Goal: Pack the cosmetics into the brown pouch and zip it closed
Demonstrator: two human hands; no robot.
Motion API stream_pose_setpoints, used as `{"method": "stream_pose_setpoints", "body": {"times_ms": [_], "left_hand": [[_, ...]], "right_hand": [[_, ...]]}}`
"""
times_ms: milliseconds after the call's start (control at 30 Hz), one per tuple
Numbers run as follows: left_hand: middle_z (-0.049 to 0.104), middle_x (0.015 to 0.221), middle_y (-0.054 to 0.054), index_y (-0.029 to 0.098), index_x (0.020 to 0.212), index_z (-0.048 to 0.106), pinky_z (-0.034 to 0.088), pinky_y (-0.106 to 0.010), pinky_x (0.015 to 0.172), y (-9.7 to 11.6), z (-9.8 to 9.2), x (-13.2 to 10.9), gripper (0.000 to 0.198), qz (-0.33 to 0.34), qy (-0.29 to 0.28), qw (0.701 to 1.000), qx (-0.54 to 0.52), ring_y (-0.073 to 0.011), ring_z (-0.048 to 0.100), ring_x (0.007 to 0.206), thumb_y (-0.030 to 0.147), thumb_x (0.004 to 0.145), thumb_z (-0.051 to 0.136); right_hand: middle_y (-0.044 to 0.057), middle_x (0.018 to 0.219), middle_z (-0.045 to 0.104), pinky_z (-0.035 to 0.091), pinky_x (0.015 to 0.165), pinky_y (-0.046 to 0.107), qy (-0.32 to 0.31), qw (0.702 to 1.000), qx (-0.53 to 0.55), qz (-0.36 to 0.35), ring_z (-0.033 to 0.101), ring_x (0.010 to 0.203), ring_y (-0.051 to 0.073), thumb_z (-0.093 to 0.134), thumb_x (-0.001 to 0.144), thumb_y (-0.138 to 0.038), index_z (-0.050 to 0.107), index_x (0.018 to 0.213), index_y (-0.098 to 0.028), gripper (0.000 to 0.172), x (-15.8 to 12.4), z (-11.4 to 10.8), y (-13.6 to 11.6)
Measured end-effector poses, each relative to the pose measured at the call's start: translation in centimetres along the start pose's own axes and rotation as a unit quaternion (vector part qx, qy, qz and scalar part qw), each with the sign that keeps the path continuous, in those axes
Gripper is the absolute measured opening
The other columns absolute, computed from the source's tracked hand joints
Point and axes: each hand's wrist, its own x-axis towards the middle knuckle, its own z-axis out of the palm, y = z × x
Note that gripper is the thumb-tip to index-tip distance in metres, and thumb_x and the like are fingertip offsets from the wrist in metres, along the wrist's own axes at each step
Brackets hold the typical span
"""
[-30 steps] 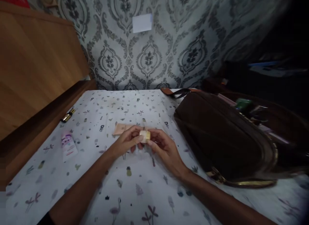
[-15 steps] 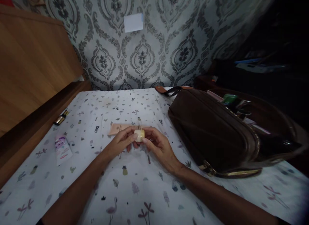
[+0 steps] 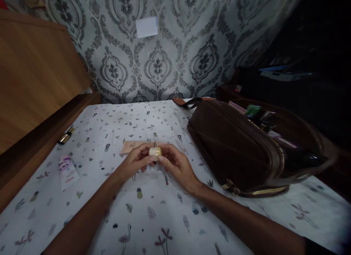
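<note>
A small cream-coloured round cap or jar [image 3: 155, 151] sits between the fingertips of both my hands, just above the patterned sheet [image 3: 153, 214]. My left hand [image 3: 136, 161] pinches it from the left, fingers curled. My right hand [image 3: 177, 166] grips it from the right, fingers also curled. Just behind my hands a flat peach-coloured tube or packet [image 3: 131, 146] lies on the sheet, partly hidden by my fingers.
A brown open bag [image 3: 241, 149] with a gold zip lies to the right, items showing inside. A small pink-and-white tube [image 3: 67, 171] and a dark gold-trimmed stick [image 3: 65, 135] lie at the left, by a wooden headboard [image 3: 35, 87]. Patterned wallpaper stands behind.
Both hands keep hold of the small cream object. The view has drifted, so hands and bag sit slightly further left and higher in the frame. No other difference shows.
</note>
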Motion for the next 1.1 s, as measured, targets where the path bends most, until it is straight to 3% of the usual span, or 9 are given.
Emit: {"method": "stream_pose_setpoints", "body": {"times_ms": [233, 467, 600, 800, 967, 1100], "left_hand": [[0.063, 0.095, -0.003, 0.019, 0.114, 0.058, 0.041, -0.018, 0.053, 0.0, 0.3, 0.1, 0.047, 0.009, 0.023, 0.999, 0.024, -0.0117, 0.056, 0.074, 0.046, 0.080, 0.074], [0.065, 0.103, -0.005, 0.020, 0.111, 0.060, 0.050, -0.027, 0.079, -0.2, 0.5, 0.1, 0.041, 0.046, 0.030, 0.998, 0.034, -0.0188, 0.061, 0.096, 0.042, 0.080, 0.075], [0.066, 0.099, -0.005, 0.019, 0.109, 0.059, 0.049, -0.025, 0.073, -0.2, 0.6, 0.1, 0.044, 0.048, 0.041, 0.997, 0.037, -0.0179, 0.061, 0.090, 0.045, 0.077, 0.076], [0.067, 0.099, -0.006, 0.020, 0.119, 0.061, 0.044, -0.022, 0.055, 0.5, 1.0, -0.2, 0.046, 0.017, 0.055, 0.996, 0.073, -0.0148, 0.059, 0.074, 0.049, 0.084, 0.069], [0.070, 0.110, -0.007, 0.021, 0.109, 0.065, 0.057, -0.032, 0.080, 0.5, 1.5, -0.2, 0.042, 0.037, 0.101, 0.988, 0.114, -0.0246, 0.067, 0.099, 0.046, 0.077, 0.074], [0.070, 0.112, -0.006, 0.023, 0.107, 0.067, 0.059, -0.034, 0.082, 0.3, 1.5, -0.4, 0.044, 0.044, 0.154, 0.965, 0.206, -0.0263, 0.068, 0.100, 0.048, 0.072, 0.076]], "right_hand": [[0.001, 0.081, 0.061, 0.048, 0.056, 0.025, -0.004, 1.000, 0.000, 0.020, 0.056, 0.063, 0.012, 0.059, 0.093, -0.048, 0.058, 0.103, -0.018, 0.032, 0.1, -0.2, 0.0], [-0.002, 0.074, 0.058, 0.047, 0.052, 0.025, -0.012, 0.999, 0.022, 0.048, 0.055, 0.056, 0.011, 0.060, 0.090, -0.057, 0.056, 0.099, -0.019, 0.039, 0.2, -0.3, 0.2], [-0.001, 0.076, 0.059, 0.047, 0.055, 0.025, -0.012, 0.999, 0.028, 0.043, 0.055, 0.059, 0.011, 0.060, 0.090, -0.057, 0.057, 0.100, -0.019, 0.039, 0.2, -0.1, 0.3], [0.003, 0.092, 0.063, 0.050, 0.072, 0.027, 0.016, 1.000, 0.012, 0.002, 0.060, 0.081, 0.014, 0.064, 0.089, -0.049, 0.060, 0.106, -0.018, 0.036, -0.3, 0.0, -0.3], [-0.002, 0.076, 0.058, 0.045, 0.052, 0.022, 0.005, 0.998, 0.049, 0.048, 0.054, 0.056, 0.010, 0.060, 0.089, -0.057, 0.057, 0.098, -0.018, 0.040, -0.1, -0.1, -0.2], [-0.004, 0.072, 0.056, 0.042, 0.045, 0.019, 0.000, 0.994, 0.080, 0.076, 0.052, 0.048, 0.007, 0.062, 0.088, -0.058, 0.056, 0.096, -0.018, 0.041, 0.1, -0.2, -0.3]]}}
